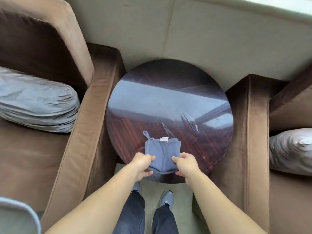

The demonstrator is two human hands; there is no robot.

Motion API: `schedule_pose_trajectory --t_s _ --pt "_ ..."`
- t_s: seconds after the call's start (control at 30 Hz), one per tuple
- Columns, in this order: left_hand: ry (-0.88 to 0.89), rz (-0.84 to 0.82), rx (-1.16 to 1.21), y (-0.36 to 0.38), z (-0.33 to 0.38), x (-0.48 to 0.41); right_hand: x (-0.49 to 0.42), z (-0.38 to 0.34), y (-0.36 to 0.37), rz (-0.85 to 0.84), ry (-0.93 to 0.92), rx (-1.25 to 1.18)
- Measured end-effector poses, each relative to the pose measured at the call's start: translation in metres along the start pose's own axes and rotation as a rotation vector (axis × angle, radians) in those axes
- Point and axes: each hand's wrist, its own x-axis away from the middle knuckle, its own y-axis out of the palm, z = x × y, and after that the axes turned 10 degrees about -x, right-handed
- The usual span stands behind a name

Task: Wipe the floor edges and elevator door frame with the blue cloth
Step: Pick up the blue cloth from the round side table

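Observation:
A folded blue cloth (162, 150) with a hanging loop and a small white label lies on the near part of a round, glossy dark wood table (169, 102). Its near edge hangs over the table rim. My left hand (143, 163) pinches the cloth's near left corner. My right hand (185, 163) pinches its near right corner. Both hands hold the cloth between thumb and fingers at the table's front edge.
A brown armchair (84, 119) with a grey cushion (37, 102) stands left of the table, another brown armchair (249, 125) with a grey cushion (290, 149) right. A beige wall (202, 39) is behind. My feet (166, 198) stand on pale carpet below.

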Motion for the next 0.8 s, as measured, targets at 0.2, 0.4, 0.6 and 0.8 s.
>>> schedule_pose_trajectory --t_s 0.2,0.4,0.6,0.8 --pt "0.081 0.076 -0.012 -0.036 -0.025 0.076 0.068 -0.017 -0.007 -0.046 -0.173 0.245" --pt "0.217 0.23 0.292 -0.076 -0.088 0.185 0.153 -0.023 0.023 -0.265 -0.435 0.398" --pt "0.296 0.346 0.622 -0.127 -0.18 0.276 0.252 -0.002 0.07 -0.447 -0.656 0.466" --pt "0.282 0.28 0.866 -0.166 -0.295 0.347 0.347 0.05 0.131 -0.659 -0.88 0.699"
